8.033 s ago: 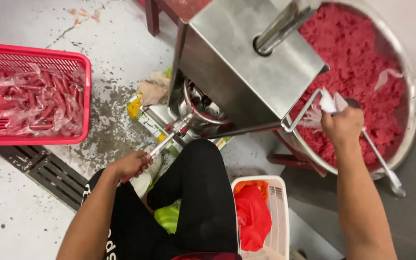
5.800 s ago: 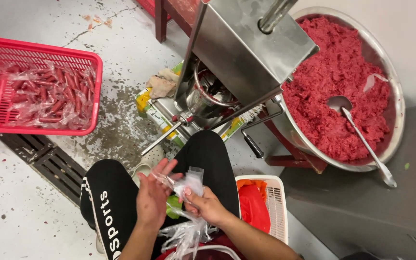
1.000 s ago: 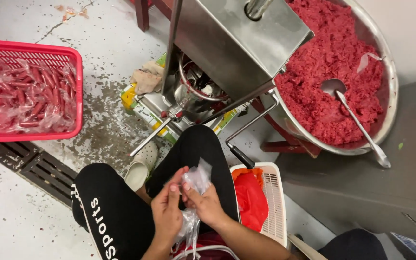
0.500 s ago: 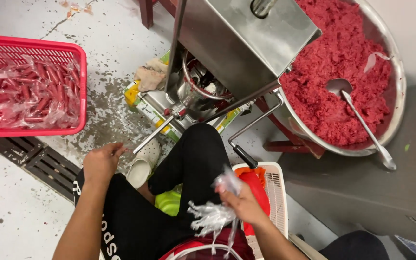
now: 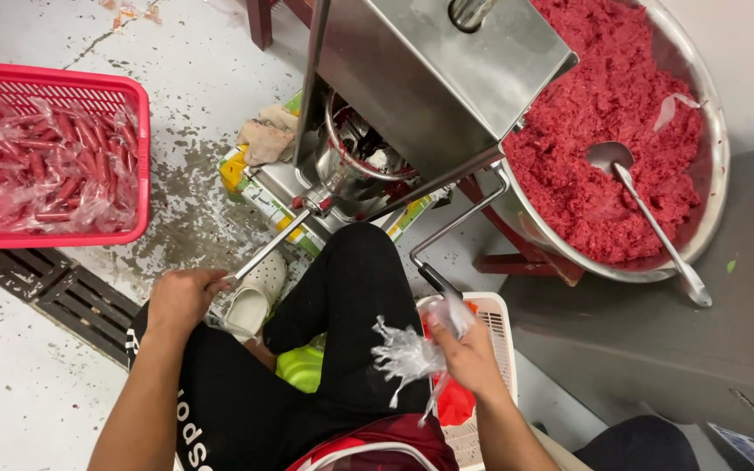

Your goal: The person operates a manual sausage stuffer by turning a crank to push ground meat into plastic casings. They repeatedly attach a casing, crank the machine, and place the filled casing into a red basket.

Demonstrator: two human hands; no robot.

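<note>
Our left hand (image 5: 183, 298) closes around the tip of the thin metal nozzle (image 5: 265, 251) that juts from the steel stuffer (image 5: 434, 83), fingers curled over it just above a white clog (image 5: 253, 296) on the floor. Our right hand (image 5: 469, 353) pinches a bunch of clear plastic casings (image 5: 405, 356), their frayed ends fanning out over our black trousers (image 5: 342, 349). That hand hovers at the near rim of a white basket (image 5: 501, 340) holding a red bag (image 5: 454, 401); we cannot tell whether it touches the rim. The black grip of the stuffer's crank (image 5: 442, 283) ends just beside our right fingers (image 5: 455, 318).

Between our knees a patch of bright green plastic (image 5: 303, 366) shows. The stuffer stands over a yellow-and-green printed sheet (image 5: 259, 187), with a beige rag (image 5: 265, 139) bunched against its left side.

To the right, a wide steel basin (image 5: 716, 187) rests on a red stand (image 5: 525, 257) and is heaped with red minced meat (image 5: 604, 148). A long ladle (image 5: 652, 222) lies across the meat, its handle reaching over the rim, and a scrap of clear film (image 5: 675, 109) sits near the far edge.

At far left, well apart from both hands, a red crate (image 5: 63, 87) holds filled red sausages (image 5: 45, 170) in clear wrapping. A dark floor drain (image 5: 54, 296) runs below it on the speckled concrete.
</note>
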